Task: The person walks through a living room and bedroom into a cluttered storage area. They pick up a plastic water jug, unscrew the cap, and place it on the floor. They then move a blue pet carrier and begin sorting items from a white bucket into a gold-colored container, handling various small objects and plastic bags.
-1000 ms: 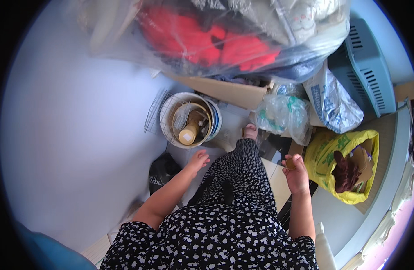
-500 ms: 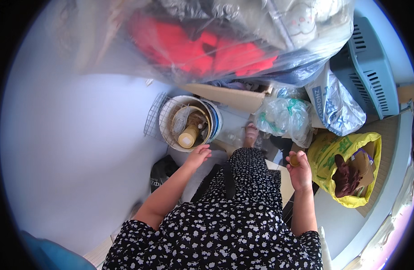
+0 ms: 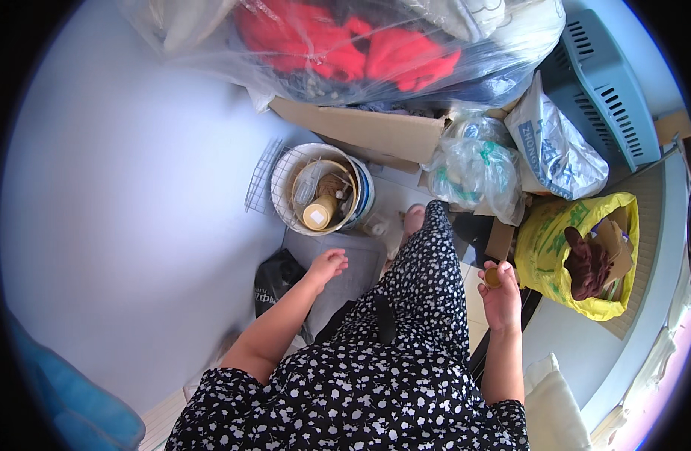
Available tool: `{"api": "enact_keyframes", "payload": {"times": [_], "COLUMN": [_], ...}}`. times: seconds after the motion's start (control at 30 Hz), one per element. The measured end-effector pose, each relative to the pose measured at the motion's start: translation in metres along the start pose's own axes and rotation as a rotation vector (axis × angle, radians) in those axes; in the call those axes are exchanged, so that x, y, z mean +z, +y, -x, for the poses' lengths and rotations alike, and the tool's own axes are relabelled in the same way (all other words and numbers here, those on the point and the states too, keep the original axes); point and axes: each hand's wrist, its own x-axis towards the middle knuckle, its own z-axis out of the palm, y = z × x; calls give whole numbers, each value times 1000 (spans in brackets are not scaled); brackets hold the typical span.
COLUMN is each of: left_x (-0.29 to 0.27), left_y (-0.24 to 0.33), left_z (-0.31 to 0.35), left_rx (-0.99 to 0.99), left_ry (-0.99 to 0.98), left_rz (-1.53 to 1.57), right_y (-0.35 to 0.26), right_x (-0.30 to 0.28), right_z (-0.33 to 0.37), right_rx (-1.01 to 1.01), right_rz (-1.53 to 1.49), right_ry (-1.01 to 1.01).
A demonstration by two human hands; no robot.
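My right hand [image 3: 501,299] grips a small round golden-brown lid [image 3: 492,278] between thumb and fingers. It is raised to the left of a yellow plastic bag [image 3: 539,244]. My left hand [image 3: 328,269] hangs in the air with its fingers loosely bent and apart, and I see nothing in it. Beyond it stands a white bucket [image 3: 281,197], with a smaller round tub inside. A yellow canister [image 3: 320,213] with a pale square patch lies tilted in that tub, among a clear plastic item and brown stuff.
A wire rack [image 3: 263,177] leans beside the bucket, against the wall. Ahead are a cardboard box [image 3: 360,134], clear bags [image 3: 477,177] and a large clear bag of red cloth [image 3: 405,60]. To the right stand a silver-white bag [image 3: 559,154] and a blue-grey slotted basket [image 3: 612,90].
My view has shifted as I step forward. The bucket and my left hand are farther apart in the picture. My right hand still holds the lid.
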Motion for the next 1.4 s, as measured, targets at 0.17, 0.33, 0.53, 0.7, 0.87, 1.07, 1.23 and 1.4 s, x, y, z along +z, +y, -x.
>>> {"api": "enact_keyframes", "payload": {"times": [0.17, 0.33, 0.53, 0.7, 0.87, 1.07, 1.23, 1.4], "left_x": [14, 19, 7, 5, 25, 88, 126, 129], "left_y": [30, 41, 34, 30, 24, 34, 16, 1], "left_z": [-9, -10, -33, -73, -112, -109, -100, -80], "left_rx": [60, 14, -58, -61, 114, 399, 447, 490], "left_ry": [-37, -92, -62, -43, -45, -106, -156, -241], "left_rz": [-15, -91, -112, -220, -440, -854, -956, -938], "right_y": [0, -7, -24, -20, -18, 5, 43, 67], "right_x": [8, 30, 25, -7, -25, -60, -95, -109], "right_z": [-16, -33, -33, -28, -11, 36, 63, 67], "right_rx": [14, 25, 15, 25, -16, -66, -21, 13], "right_rz": [41, 74, 83, 58, 10, -61, -125, -130], "right_ry": [-15, -7, 88, 190, 229, 238, 302, 343]}}
